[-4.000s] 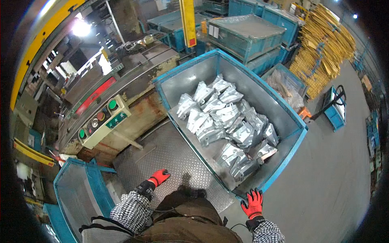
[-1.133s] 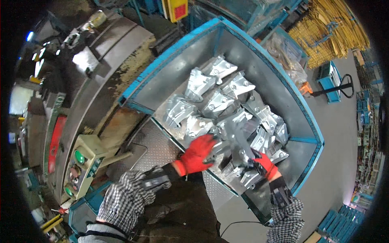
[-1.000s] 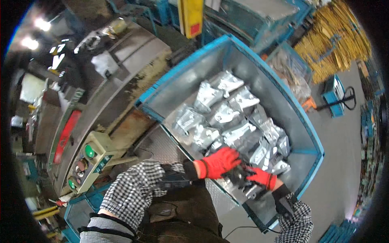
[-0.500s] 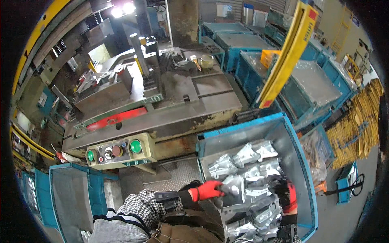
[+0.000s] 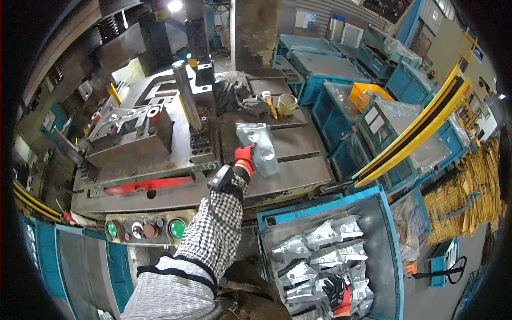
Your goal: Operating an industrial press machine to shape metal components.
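Note:
My left hand (image 5: 245, 159), in a red and black glove, is closed on the left edge of a silvery stamped sheet-metal part (image 5: 264, 154). That part is held above the worn metal press table, slightly blurred. My right hand (image 5: 336, 294), gloved in black and red, reaches into the blue bin (image 5: 392, 240) at the lower right. Its black fingers look spread over several similar stamped parts (image 5: 325, 234). Whether they touch one is hard to make out.
A die set (image 5: 128, 141) with upright posts stands left on the press table. Behind the held part are a brush (image 5: 270, 104) and a tin (image 5: 287, 105). A control box (image 5: 144, 229) with green buttons sits below the table edge. A yellow guard post (image 5: 416, 130) rises right.
My left hand has gone from the bin up and forward over the press table, carrying a stamped part. The right hand has shifted left and lower within the bin. The view has turned.

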{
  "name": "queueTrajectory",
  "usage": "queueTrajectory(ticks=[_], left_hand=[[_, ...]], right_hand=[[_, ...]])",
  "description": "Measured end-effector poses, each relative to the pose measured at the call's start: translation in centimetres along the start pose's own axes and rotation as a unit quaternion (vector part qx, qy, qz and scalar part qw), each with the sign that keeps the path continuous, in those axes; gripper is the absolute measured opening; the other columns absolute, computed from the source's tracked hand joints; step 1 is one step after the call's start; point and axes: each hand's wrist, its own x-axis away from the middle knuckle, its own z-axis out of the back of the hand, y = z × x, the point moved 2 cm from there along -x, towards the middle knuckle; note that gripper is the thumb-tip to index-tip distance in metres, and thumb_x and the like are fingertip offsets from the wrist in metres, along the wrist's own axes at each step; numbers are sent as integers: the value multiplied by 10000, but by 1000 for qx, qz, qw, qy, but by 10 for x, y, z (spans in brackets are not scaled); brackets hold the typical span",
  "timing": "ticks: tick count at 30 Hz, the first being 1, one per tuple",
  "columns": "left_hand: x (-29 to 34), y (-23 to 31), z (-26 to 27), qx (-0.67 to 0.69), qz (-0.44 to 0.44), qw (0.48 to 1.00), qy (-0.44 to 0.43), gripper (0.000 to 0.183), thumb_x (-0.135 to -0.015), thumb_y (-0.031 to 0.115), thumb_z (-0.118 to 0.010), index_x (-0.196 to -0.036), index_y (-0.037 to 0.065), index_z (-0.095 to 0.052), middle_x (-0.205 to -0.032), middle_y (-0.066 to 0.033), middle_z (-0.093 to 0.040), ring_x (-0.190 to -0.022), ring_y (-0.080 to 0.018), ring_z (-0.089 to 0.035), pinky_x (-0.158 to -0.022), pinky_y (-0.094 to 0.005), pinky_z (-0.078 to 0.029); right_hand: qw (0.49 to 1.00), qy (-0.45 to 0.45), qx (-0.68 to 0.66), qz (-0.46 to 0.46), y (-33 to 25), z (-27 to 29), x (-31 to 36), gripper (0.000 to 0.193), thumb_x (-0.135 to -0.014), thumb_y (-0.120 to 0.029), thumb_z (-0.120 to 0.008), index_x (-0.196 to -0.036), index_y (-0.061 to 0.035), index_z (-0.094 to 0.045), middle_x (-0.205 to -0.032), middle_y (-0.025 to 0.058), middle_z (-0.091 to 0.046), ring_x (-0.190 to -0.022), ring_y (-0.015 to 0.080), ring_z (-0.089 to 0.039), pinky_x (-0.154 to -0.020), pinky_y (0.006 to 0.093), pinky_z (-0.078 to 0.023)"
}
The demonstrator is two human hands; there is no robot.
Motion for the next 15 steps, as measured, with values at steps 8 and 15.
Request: queueTrajectory(ticks=[8, 15], left_hand=[[-106, -44, 1, 154, 24, 971, -181, 396, -954, 384, -670, -1099, 23, -743, -1068, -113, -756, -913, -272, -704, -820, -417, -547], [-63, 0, -2, -320, -91, 922, 198, 464, -779, 388, -817, -1095, 54, -760, -1067, -209, -764, -965, -374, -740, -843, -478, -566]], right_hand=[[976, 104, -184, -44, 65, -54, 93, 653, -1009, -463, -598, -1516, -78, -452, -1392, 187, -622, -1298, 390, -577, -1099, 528, -430], [986, 155, -63, -16, 30, 27, 55, 459, -1069, -391, -482, -1447, -135, -522, -1413, 174, -602, -1206, 401, -642, -979, 563, -534]])
